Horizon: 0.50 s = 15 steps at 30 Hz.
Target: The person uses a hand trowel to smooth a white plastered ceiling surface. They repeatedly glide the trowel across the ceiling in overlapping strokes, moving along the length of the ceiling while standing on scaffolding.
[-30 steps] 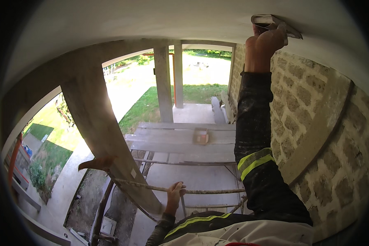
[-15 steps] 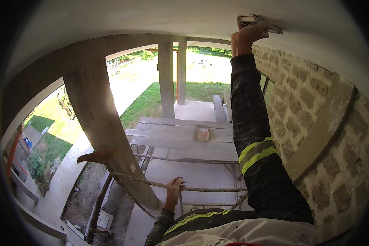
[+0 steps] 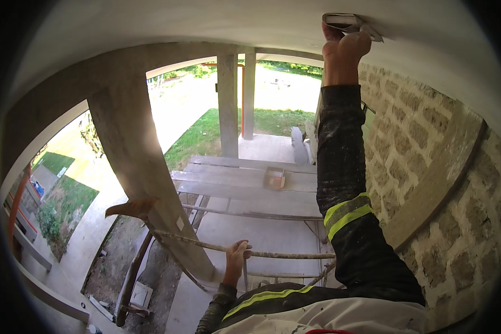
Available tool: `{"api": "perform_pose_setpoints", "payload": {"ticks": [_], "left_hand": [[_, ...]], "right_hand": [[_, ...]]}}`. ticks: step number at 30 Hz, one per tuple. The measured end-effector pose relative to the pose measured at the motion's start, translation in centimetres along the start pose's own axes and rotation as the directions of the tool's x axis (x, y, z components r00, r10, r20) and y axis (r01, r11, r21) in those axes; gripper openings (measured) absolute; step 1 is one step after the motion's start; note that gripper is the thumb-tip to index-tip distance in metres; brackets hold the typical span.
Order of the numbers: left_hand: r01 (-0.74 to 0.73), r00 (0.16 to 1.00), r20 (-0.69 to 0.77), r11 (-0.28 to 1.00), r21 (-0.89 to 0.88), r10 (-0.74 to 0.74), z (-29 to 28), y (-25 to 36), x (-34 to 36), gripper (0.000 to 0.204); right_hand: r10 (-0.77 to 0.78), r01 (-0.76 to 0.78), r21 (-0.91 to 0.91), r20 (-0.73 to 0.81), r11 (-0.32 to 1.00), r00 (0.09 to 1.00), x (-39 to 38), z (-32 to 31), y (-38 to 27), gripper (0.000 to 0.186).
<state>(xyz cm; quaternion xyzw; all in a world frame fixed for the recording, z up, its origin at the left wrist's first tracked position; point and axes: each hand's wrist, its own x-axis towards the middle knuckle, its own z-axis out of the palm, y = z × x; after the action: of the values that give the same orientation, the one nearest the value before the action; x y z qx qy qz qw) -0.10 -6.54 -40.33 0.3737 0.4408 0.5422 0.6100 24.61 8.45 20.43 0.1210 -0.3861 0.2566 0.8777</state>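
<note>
the right hand (image 3: 346, 49) is raised overhead, thumb and fingers closed about a flat block (image 3: 344, 21) with a thin sheet looped around it. the block lies just above the hand, between it and the pale ceiling (image 3: 222, 25), and appears to rest against that surface; its long axis slants across the picture, from upper left down to the right, across the line of the forearm. the left hand (image 3: 236, 261) is low and well apart from the block, its fingers curled over a thin pole (image 3: 295, 256); how tightly, i cannot tell. beyond the pole, a small tray (image 3: 269, 186) sits on a plank platform (image 3: 222, 181).
</note>
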Motion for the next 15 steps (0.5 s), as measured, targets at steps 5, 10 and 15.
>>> {"api": "perform_pose_setpoints", "payload": {"ticks": [5,10,15], "left_hand": [[0.014,1.000,0.008,1.000,-0.005,-0.014,0.4,-0.2,0.1,0.030],[-0.015,0.997,0.075,0.999,0.028,0.013,1.8,0.2,0.7,0.029],[-0.023,0.993,0.119,0.990,0.140,0.007,2.9,1.3,1.5,0.030]], "right_hand": [[-0.349,0.329,-0.202,-0.074,0.922,0.934,1.6,-1.2,-0.3,0.051],[0.015,-0.027,-0.128,-0.093,0.991,0.996,0.7,0.0,-3.5,0.047],[-0.442,0.414,-0.206,-0.110,0.886,0.890,0.2,0.5,-3.4,0.045]]}}
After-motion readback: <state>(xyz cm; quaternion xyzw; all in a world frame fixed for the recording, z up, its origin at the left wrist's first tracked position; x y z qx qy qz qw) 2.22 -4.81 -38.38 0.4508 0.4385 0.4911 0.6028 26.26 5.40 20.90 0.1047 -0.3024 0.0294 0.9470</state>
